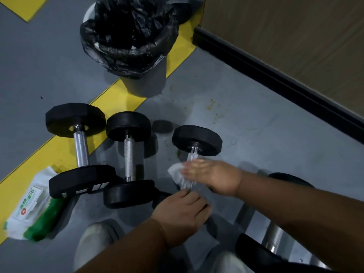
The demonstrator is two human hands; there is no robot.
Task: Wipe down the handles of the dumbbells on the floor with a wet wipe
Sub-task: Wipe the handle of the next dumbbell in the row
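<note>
Three black dumbbells with knurled steel handles lie side by side on the grey floor: the left dumbbell, the middle dumbbell and the right dumbbell. My right hand, blurred by motion, holds a white wet wipe wrapped round the right dumbbell's handle. Lower down, my left hand grips the near end of that dumbbell and hides its near weight.
A bin lined with a black bag stands behind the dumbbells on a yellow floor stripe. A green-and-white wet wipe pack lies at the left. A larger dumbbell sits at the lower right. A wall with black skirting runs along the right.
</note>
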